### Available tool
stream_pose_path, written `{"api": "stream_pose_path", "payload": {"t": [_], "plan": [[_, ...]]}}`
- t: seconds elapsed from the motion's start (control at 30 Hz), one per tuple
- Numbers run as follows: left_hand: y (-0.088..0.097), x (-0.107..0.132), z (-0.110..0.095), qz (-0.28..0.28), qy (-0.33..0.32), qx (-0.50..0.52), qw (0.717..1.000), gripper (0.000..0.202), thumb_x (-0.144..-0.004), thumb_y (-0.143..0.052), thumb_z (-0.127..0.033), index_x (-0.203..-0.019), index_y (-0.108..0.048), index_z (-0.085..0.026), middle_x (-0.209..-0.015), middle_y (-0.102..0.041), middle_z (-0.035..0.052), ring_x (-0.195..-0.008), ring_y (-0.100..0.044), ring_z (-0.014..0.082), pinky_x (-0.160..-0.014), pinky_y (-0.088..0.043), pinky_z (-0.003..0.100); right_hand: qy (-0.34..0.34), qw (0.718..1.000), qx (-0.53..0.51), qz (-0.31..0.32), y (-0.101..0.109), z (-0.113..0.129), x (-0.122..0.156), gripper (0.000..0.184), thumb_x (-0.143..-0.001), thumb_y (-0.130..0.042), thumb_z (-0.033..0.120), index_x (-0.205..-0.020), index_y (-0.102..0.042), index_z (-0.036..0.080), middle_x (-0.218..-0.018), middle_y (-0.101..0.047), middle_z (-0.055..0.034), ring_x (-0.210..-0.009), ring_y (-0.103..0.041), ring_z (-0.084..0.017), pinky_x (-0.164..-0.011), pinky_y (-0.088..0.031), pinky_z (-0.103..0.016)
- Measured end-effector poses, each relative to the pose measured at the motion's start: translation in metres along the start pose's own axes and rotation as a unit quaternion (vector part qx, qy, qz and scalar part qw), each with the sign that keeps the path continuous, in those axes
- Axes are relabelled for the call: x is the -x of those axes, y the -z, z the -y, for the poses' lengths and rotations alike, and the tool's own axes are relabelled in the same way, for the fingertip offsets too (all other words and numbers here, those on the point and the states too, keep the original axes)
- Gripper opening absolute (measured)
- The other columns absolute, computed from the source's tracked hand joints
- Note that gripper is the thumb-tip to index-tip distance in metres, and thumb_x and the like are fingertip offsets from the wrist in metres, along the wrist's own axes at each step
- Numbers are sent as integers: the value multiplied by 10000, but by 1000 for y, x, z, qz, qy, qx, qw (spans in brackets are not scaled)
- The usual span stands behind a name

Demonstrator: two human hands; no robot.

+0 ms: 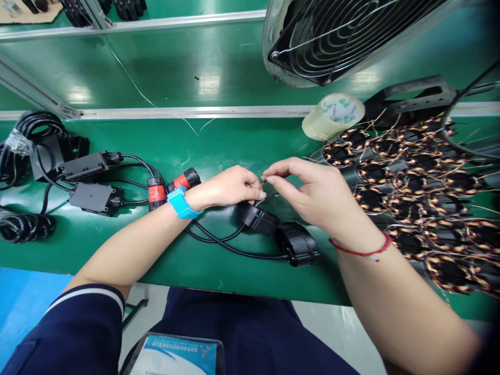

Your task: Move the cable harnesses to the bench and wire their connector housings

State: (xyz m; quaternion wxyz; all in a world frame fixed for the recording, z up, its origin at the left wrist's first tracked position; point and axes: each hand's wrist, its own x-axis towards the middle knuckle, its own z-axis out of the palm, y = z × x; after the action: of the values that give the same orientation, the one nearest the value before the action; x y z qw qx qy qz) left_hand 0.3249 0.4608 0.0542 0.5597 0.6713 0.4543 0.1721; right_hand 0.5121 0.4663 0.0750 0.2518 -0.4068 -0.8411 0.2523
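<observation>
My left hand (pixel 236 186), with a blue band (pixel 182 203) at the wrist, pinches thin coloured wires (pixel 261 202) that rise from a black round housing (pixel 258 219). Just to the right, my right hand (pixel 312 187) has its thumb and index fingertips drawn together close to the left fingertips. Whatever they grip is too small to make out. A second black round housing (pixel 297 244) lies on the bench below my right hand, its black cable (pixel 234 253) running left beneath my left forearm. Beside my left wrist are red-and-black connectors (pixel 157 192).
Several copper-wound stators (pixel 410 182) fill the right side. A tape roll (pixel 334 115) stands behind my right hand, under a fan (pixel 351 36). Dark grey boxes (pixel 96 198) and coiled black cables (pixel 25 225) lie at left. A metal rail (pixel 187 112) crosses the green bench.
</observation>
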Motion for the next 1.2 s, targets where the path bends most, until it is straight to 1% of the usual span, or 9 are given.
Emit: {"api": "stream_pose_path", "payload": {"t": [0.37,0.5,0.6,0.7,0.77,0.87,0.93,1.03,1.2], "plan": [[-4,2,-6,-18,38,-37,998,254,-795,-585,-325,-624,-570,-137,-604,-552,-16,-584,-444,96,-564,-299,245,4,998,12,68,3,-9,-2,139,-879,-519,247,-832,-646,214,-790,-680,22,-665,-605,-152,-609,-407,-267],[-5,2,-6,-19,35,-41,998,256,-788,-594,-338,-630,-567,-137,-604,-518,-25,-588,-421,92,-564,-290,243,-14,993,3,121,7,-13,-2,181,-898,-530,290,-833,-688,232,-783,-693,24,-665,-621,-161,-603,-407,-275],[-4,3,-5,-12,26,-34,999,248,-793,-593,-345,-654,-579,-140,-619,-506,-31,-605,-412,93,-578,-298,243,-54,994,-53,73,15,-10,4,206,-907,-523,309,-1020,-683,244,-836,-705,9,-761,-665,-187,-676,-466,-289],[-2,2,-4,-10,14,-17,1000,250,-800,-588,-345,-662,-578,-137,-627,-508,-33,-616,-418,94,-588,-303,244,-124,989,-85,6,20,-2,19,281,-889,-572,415,-1081,-632,219,-711,-672,-4,-634,-647,-200,-562,-466,-292],[-1,1,-3,-7,5,-1,1000,252,-799,-592,-348,-666,-582,-134,-633,-525,-30,-625,-440,95,-598,-313,243,-144,985,-88,23,16,2,29,307,-876,-596,448,-1071,-622,212,-667,-653,0,-562,-618,-191,-511,-444,-288],[0,1,-3,2,-2,1,1000,225,-789,-601,-331,-687,-591,-131,-647,-537,-30,-630,-448,93,-605,-321,238,-151,983,-94,45,3,3,33,222,-887,-579,365,-1027,-637,203,-685,-660,-3,-574,-623,-177,-548,-466,-280],[1,2,-5,8,1,-12,1000,161,-782,-602,-291,-781,-613,-131,-710,-571,-21,-662,-469,98,-623,-340,233,-158,980,-112,39,-6,2,31,169,-888,-566,340,-928,-653,200,-716,-669,-15,-610,-634,-174,-568,-476,-271],[2,5,-9,34,12,-41,999,202,-811,-549,-253,-968,-601,-136,-867,-626,11,-760,-524,118,-676,-381,235,-163,971,-174,25,-13,-1,25,186,-868,-568,360,-847,-649,194,-762,-672,-28,-672,-643,-173,-601,-490,-261],[5,7,-10,111,23,-106,988,147,-816,-507,-248,-792,-601,-139,-736,-575,-13,-664,-469,105,-609,-332,233,-176,937,-300,28,-16,-1,23,244,-822,-633,412,-831,-638,168,-735,-654,-39,-664,-630,-157,-608,-509,-243]]}}
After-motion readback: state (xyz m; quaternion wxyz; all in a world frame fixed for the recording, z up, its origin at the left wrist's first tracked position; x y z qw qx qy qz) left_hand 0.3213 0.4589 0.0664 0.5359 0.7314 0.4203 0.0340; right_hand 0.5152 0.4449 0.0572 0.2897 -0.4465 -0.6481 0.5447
